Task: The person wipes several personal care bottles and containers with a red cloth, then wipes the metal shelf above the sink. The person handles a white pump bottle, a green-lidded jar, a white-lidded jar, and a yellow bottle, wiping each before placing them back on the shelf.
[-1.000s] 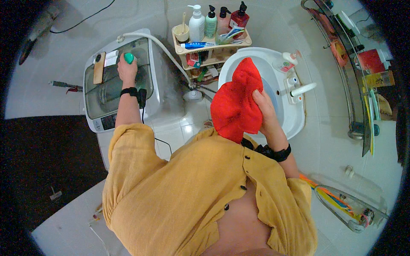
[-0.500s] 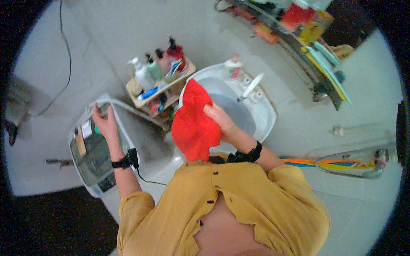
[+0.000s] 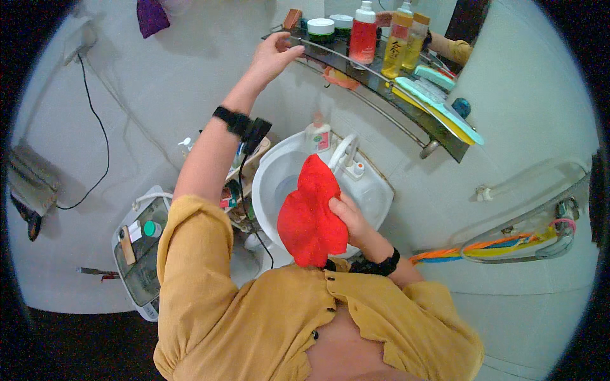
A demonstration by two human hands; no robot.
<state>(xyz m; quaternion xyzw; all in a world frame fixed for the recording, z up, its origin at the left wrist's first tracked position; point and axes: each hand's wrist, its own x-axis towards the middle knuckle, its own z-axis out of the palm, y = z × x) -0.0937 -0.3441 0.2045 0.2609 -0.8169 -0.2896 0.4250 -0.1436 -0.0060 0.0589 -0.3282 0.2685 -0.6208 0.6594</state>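
My right hand (image 3: 349, 219) grips a bright red cloth (image 3: 310, 213), bunched and hanging in front of my chest over the near side of the white sink (image 3: 262, 190). My left hand (image 3: 273, 58) is raised, its fingers apart and curved, with nothing in it. It hovers by the left end of a dark glass shelf (image 3: 337, 58) with a metal rail. On that shelf, closest to the hand, are two jars with white lids, one of them in front (image 3: 321, 30). To their right stand a red bottle with a white cap (image 3: 363, 41) and yellow bottles (image 3: 394, 47).
A white faucet (image 3: 345, 151) and a pump bottle (image 3: 318, 137) are at the sink's back edge. My left arm partly hides a beige rack (image 3: 253, 160). A phone (image 3: 127, 246) and a green-lidded jar (image 3: 152, 228) lie on a lidded appliance (image 3: 147, 273) at left.
My left hand has moved from above the appliance at left up to the shelf. The view has shifted, bringing more of the shelf in. The red cloth stays in my right hand.
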